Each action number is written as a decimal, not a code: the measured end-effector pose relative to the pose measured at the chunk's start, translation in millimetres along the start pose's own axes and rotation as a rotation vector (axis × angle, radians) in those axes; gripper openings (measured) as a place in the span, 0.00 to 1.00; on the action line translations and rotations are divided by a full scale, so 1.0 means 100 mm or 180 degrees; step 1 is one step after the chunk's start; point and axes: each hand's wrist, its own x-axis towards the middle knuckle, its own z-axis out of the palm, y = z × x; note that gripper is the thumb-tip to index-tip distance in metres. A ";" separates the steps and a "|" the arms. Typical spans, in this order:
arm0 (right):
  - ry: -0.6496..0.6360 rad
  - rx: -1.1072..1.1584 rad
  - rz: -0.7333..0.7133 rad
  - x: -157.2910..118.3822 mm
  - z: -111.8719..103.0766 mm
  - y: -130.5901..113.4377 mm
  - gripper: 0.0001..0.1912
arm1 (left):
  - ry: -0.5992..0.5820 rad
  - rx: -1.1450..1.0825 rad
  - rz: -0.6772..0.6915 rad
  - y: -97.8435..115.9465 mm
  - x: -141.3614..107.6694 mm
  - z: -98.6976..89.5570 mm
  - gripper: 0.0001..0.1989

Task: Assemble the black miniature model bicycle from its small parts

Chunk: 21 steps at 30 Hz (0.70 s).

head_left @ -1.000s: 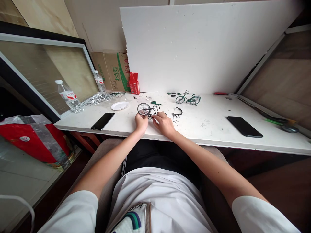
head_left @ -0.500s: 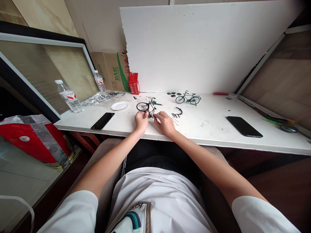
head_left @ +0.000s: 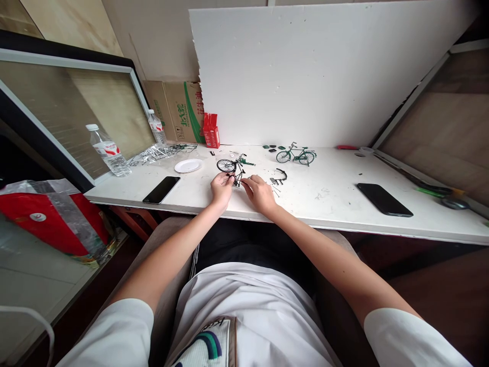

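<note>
Taking the one black model bicycle point(head_left: 226, 165) as the centre of a clock face, with 12 o'clock pointing away from the person, that bicycle sits near the front edge of one white table point(head_left: 324, 188), between two bare hands. The left hand point(head_left: 220, 188), at 7 o'clock, has its thumb and fingertips clamped on the dark frame; the right hand point(head_left: 260, 193), at 4 o'clock, has its thumb and forefinger drawn close together at the frame's near end, though whether they grip a tiny part I cannot tell. One green part point(head_left: 247, 162) lies at 3 o'clock, just beside the handlebar. Farther out, between 2 and 3, one green model bicycle point(head_left: 296, 155) stands upright, with four small dark green pieces point(head_left: 272, 149) in a cluster at its left. One curved black part point(head_left: 281, 174) lies toward 3 to 4 o'clock, several small black bits beside it, too small to count. One white dish point(head_left: 188, 165) rests at 9. There are two phones: one point(head_left: 161, 189) at 8, the other point(head_left: 384, 199) well apart between 3 and 4. Two bottles with white caps stand leftward, the nearer point(head_left: 110, 153) at 9 to 10, the farther point(head_left: 156, 127) at 10. One cardboard box point(head_left: 175, 112) is between 10 and 11, with one red box point(head_left: 211, 131) at 11.
</note>
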 end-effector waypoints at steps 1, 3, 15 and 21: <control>-0.0019 -0.0004 -0.0028 0.00 0.00 0.00 0.21 | 0.0009 -0.0001 -0.0016 0.00 0.00 0.00 0.15; -0.0066 -0.0028 -0.0079 0.00 -0.01 -0.01 0.21 | 0.0039 -0.0009 -0.0048 0.00 0.00 0.00 0.15; -0.0109 -0.0042 0.0043 0.00 0.00 0.00 0.21 | 0.0021 -0.0037 -0.0068 0.03 -0.02 0.01 0.12; -0.0226 -0.0085 0.0102 0.01 -0.02 -0.01 0.22 | 0.0060 0.0015 -0.0054 0.03 -0.03 0.02 0.11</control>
